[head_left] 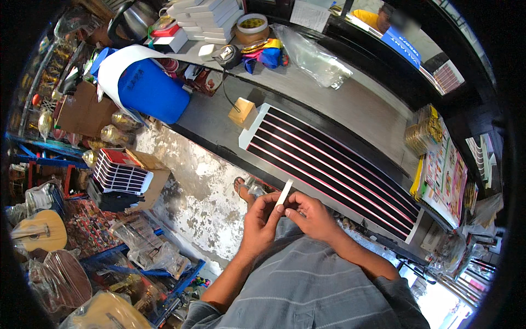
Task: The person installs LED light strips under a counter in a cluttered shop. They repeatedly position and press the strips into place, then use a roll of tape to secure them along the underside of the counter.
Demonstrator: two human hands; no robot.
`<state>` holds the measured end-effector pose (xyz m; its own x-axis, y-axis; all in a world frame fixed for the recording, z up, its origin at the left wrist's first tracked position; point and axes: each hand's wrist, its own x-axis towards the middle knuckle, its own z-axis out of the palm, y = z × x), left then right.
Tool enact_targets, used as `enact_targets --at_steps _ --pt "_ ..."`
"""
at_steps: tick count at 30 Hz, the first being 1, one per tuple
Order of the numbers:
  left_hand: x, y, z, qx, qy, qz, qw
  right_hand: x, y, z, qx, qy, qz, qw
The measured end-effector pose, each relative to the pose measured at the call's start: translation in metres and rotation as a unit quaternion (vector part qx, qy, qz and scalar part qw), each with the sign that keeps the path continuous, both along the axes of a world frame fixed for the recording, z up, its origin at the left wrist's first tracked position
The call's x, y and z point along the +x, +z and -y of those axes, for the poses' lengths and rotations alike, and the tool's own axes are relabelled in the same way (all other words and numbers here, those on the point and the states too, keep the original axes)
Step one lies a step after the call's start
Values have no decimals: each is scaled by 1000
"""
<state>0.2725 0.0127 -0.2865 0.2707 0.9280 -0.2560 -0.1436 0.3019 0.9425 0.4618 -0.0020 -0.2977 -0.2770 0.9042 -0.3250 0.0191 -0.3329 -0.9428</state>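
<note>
In front of my body, my left hand [262, 223] is closed, pinching a short, narrow white strip [284, 192] between thumb and fingers. The strip points up and away from me. Close beside it, my right hand [313, 217] has its fingers curled in and its fingertips near the strip's lower end. Whether those fingertips grip anything is too small to make out. Beyond both hands, a large sheet with black bands and thin white and red lines [329, 171] lies on the grey counter. A small wooden block [243, 113] sits at the sheet's left end.
A blue bucket [150, 90] stands at the counter's left, near stacked white boxes [211, 19]. Tape rolls [252, 26] and a clear plastic bag [315, 57] lie toward the back. Packaged booklets [444, 170] are at right. Wrapped guitars [41, 230] fill the left side.
</note>
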Motion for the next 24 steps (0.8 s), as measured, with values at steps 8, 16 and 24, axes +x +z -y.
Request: enact_targets --at_steps 8,16,24 --pt "-37 -12 -13 55 22 -129 990 12 -2 -51 91 -42 134 986" --pt "-51 -23 -25 44 -5 -126 991 -19 7 -87 137 40 181 973" --pt "-62 -30 -33 23 -2 -155 988 -40 -15 -106 118 -5 118 986"
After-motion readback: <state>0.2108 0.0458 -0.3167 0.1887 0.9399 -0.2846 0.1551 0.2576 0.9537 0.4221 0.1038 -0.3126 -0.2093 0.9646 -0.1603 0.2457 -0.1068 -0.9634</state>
